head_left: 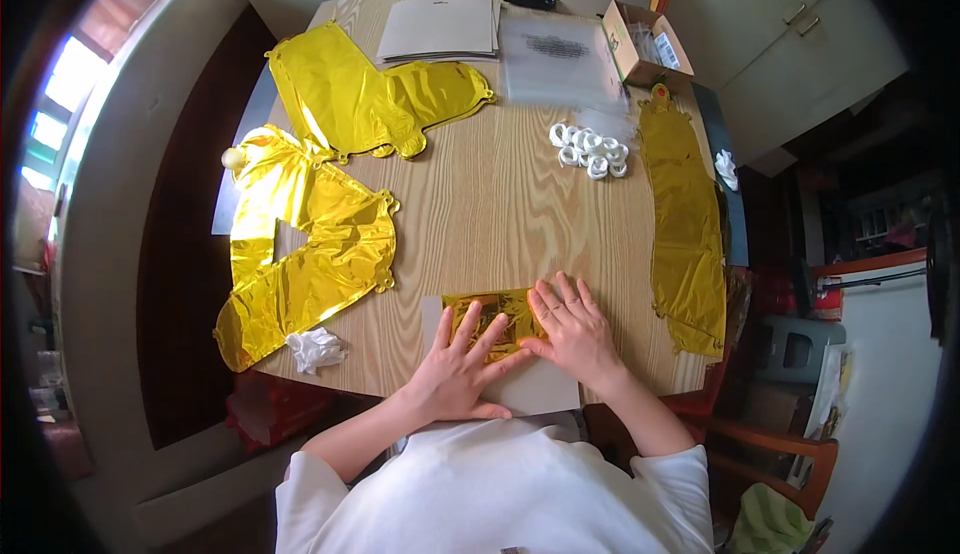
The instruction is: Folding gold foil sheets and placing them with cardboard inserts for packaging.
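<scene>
A folded gold foil balloon [515,316] lies on a pale card sheet [540,391] at the table's near edge. My left hand [455,364] presses flat on its left part, fingers spread. Over its right edge rests my right hand [572,332], also flat with the fingers stretched out. Both palms hide parts of the foil and the card. Neither hand grips anything.
Flat gold foil balloons lie at the left [310,224], far left [340,94] and right [685,214] of the wooden table [480,204]. White ribbon rolls [592,146], clear bags [560,74], stacked card [437,29] and an open box [645,44] sit farther back. Crumpled white tissue [316,350] lies near left.
</scene>
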Available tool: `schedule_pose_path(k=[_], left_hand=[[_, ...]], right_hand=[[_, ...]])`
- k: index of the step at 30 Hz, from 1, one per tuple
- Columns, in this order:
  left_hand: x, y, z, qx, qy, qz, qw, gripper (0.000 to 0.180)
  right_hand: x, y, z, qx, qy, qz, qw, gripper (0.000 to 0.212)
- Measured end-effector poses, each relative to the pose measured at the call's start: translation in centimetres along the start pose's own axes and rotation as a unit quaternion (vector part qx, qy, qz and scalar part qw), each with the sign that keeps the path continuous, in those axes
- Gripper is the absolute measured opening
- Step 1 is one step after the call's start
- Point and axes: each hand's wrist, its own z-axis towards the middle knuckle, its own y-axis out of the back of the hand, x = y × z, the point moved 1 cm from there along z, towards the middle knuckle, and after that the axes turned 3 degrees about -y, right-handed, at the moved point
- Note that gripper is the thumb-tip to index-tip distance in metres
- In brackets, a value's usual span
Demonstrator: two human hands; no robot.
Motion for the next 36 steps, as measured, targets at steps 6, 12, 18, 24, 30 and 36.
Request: schedule_pose_path(k=[6,12,18,24,30,36], left_hand=[[1.1,0.7,-1.0,-0.017,0.072,-0.094,0.993,0.070],[4.4,1.6,3.8,-0.106,0.066,-0.015,0.992,0.058],[4.4,-1.0,4.5,-0.078,0.068,0.023,0.994,0.067],[4.3,-0.7,3.2,-0.066,0.090,0.033,0.993,0.073],[4.1,-0.4,2.7,-0.064,0.100,0.042,0.992,0.072],[4.1,-0.5,2.8,-0.072,0.053,0.007,0.996,0.061]], right_hand=[[0.1,-0.3,-0.3,-0.004,-0.012,-0.008,1.000,0.079],[-0.1,-0.3,-0.3,-0.020,-0.012,-0.010,1.000,0.079],[-0.2,-0.7,-0.3,-0.033,-0.012,-0.013,0.999,0.083],[-0.4,-0.6,-0.7,-0.026,-0.045,-0.012,0.999,0.090],[1.2,1.2,-2.2,-0.011,0.019,-0.020,1.000,0.082],[5.8,1.7,-6.4,-0.045,0.185,0.028,0.981,0.038]])
